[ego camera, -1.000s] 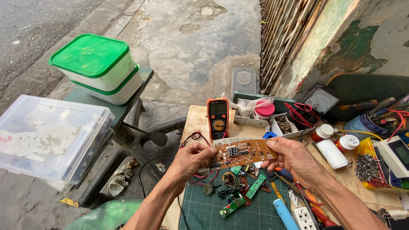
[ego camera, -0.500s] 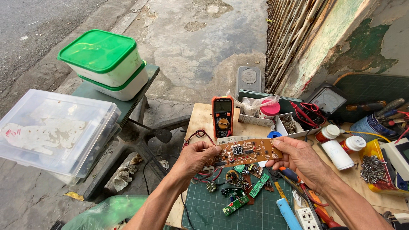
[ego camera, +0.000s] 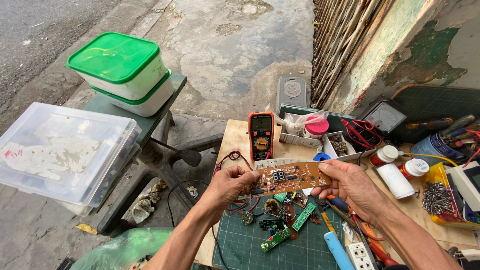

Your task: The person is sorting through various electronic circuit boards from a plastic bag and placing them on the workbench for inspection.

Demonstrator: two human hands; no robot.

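We hold a long brown circuit board [ego camera: 289, 177] level above the tabletop [ego camera: 235, 137], one end in each hand. Our left hand [ego camera: 231, 184] has its fingers [ego camera: 247, 176] closed around the board's left end, thumb on the upper face, and our right hand [ego camera: 353, 186] pinches the right end the same way, fingers curled shut under the edge. The board faces us, showing a small two-digit display near its middle and rows of small parts along its length. Directly below it lies a green cutting mat [ego camera: 280, 247] strewn with smaller green circuit boards [ego camera: 303, 216] and loose components, well below our grip and not touching the board. Just behind the board stands an orange and black multimeter [ego camera: 261, 135], lying flat with its red leads [ego camera: 231, 157] trailing toward our left hand. To the right of the meter sits a white tray [ego camera: 345, 150] with a pink-lidded jar [ego camera: 316, 126] in a plastic bag beside it, then two white bottles with red caps [ego camera: 398, 173], and a yellow tray of screws [ego camera: 440, 196] near the right edge. A blue-handled tool [ego camera: 336, 248] and a white power strip [ego camera: 362, 256] lie by our right wrist. Off to the left, apart from the tabletop, two green-lidded white containers [ego camera: 122, 72] are stacked on a dark stool [ego camera: 165, 107], with a clear plastic box [ego camera: 60, 152] nearer to us.
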